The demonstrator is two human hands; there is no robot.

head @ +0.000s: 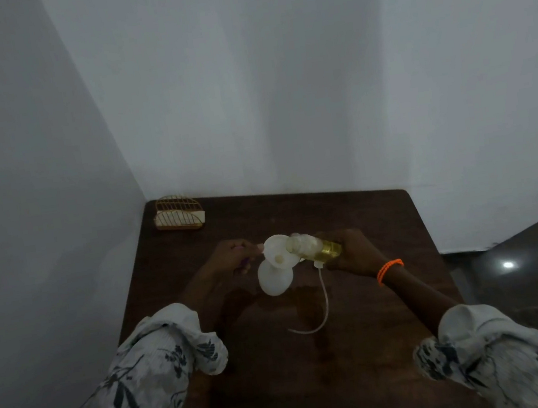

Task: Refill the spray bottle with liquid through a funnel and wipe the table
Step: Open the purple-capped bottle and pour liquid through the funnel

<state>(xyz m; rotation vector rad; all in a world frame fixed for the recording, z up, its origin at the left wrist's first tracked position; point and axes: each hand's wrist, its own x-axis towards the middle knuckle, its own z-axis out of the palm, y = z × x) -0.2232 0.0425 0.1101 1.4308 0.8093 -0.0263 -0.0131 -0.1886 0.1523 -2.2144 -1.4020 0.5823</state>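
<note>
A white spray bottle (277, 282) stands mid-table with a white funnel (276, 251) set in its neck. My left hand (232, 259) pinches the funnel's left rim. My right hand (349, 253) grips a clear bottle of yellow liquid (322, 248), tipped on its side with its mouth over the funnel. The spray head's white dip tube (323, 303) lies curled on the table just right of the spray bottle; the head itself is mostly hidden under the tipped bottle.
The dark wooden table (367, 224) sits in a corner of white walls. A gold wire napkin holder (179, 213) stands at its far left corner. Glossy patches show on the tabletop near the spray bottle. A dark floor lies to the right.
</note>
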